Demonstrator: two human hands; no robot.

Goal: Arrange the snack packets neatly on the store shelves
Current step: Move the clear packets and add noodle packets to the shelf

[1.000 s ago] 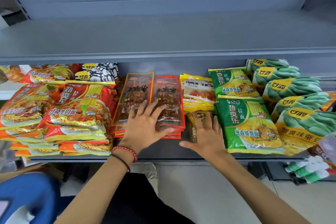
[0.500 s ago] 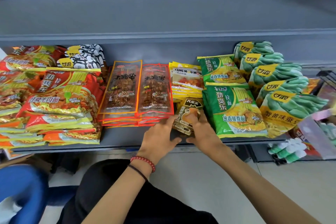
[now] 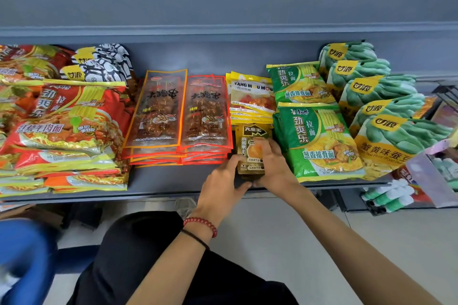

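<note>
Snack packets fill the grey metal shelf [image 3: 173, 181], and the one being handled is a small gold-brown foil packet with black lettering [image 3: 251, 150]. It stands near the shelf's front edge, directly in front of the stack of yellow-and-white flat packets [image 3: 250, 96]. To the gold packet's left lie two stacks of long clear skewer packets with orange and red borders [image 3: 181, 116]; to its right, touching or nearly so, is the large green noodle bag [image 3: 317, 141].

Both hands are clamped on the gold packet. The left hand [image 3: 223, 186] grips its lower left corner, and the right hand [image 3: 275, 166] covers its right side with fingers spread across the front. A red bead bracelet [image 3: 202, 224] and a thin black band circle the left wrist.

Half a second ago the hands held the packet in much the same pinch, so the grip has hardly changed. A second ago they were apart: the left lay flat on the skewer packets and the right was flat over the gold packet.

Beyond the skewer packets sit red noodle bags [image 3: 64, 119], far left of the gold packet.
</note>
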